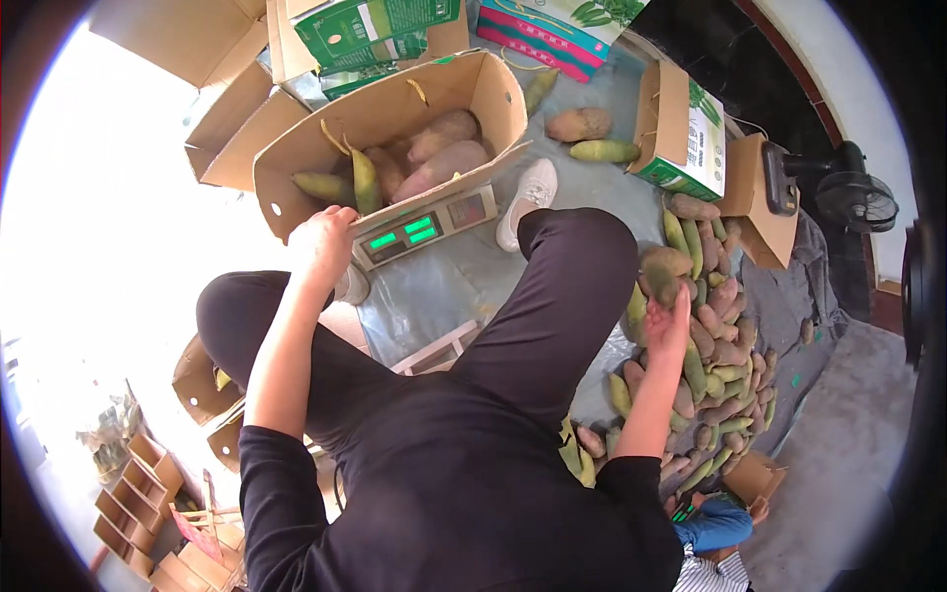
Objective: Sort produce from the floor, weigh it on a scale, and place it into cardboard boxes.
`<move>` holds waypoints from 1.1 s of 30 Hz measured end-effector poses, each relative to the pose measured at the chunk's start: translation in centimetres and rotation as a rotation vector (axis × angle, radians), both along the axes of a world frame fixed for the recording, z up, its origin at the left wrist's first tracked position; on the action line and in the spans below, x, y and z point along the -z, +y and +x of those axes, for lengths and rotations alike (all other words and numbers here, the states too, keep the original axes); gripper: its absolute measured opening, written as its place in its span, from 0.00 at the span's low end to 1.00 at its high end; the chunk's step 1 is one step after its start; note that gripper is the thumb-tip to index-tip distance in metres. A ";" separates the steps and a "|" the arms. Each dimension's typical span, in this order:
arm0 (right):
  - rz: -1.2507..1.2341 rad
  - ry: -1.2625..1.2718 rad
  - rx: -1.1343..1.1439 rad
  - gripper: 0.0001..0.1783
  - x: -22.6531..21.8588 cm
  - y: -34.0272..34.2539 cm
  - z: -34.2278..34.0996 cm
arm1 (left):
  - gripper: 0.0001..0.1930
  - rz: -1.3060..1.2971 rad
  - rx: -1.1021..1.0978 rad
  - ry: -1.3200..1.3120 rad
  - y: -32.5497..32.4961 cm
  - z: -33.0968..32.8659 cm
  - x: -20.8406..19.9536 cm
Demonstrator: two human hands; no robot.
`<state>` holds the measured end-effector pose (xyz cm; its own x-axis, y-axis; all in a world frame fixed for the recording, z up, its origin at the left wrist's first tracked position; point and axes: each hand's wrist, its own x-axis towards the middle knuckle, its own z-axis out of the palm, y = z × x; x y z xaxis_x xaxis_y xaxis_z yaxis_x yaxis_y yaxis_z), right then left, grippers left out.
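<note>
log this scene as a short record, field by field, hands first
left hand: at the near left corner of the open cardboard box
right hand: touching a brown-and-green vegetable, grip unclear
box contents: green and pinkish-brown vegetables
scale: under the box, display lit green
right side: vegetable pile, black fan
lower right: another person's blue sleeve
</note>
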<state>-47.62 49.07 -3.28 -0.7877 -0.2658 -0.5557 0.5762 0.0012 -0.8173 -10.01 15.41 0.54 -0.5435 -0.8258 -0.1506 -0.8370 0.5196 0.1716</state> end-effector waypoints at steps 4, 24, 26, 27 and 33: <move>-0.106 0.227 -0.313 0.28 -8.3 -6.4 2.0 | 0.09 0.001 0.005 0.008 0.0 0.2 0.2; -0.358 0.104 -1.256 0.25 -16.6 -24.7 12.6 | 0.11 -0.004 0.017 0.016 0.5 -0.1 -0.4; -0.402 0.007 -1.327 0.28 -15.9 -25.7 12.6 | 0.11 0.003 0.001 0.015 0.5 -0.1 -0.4; -0.399 0.004 -1.315 0.28 -15.7 -26.1 12.5 | 0.11 0.008 0.012 0.013 0.5 -0.2 -0.5; -0.301 0.091 -1.116 0.33 -14.1 -25.4 8.7 | 0.10 0.035 0.002 -0.013 0.4 -0.4 -0.2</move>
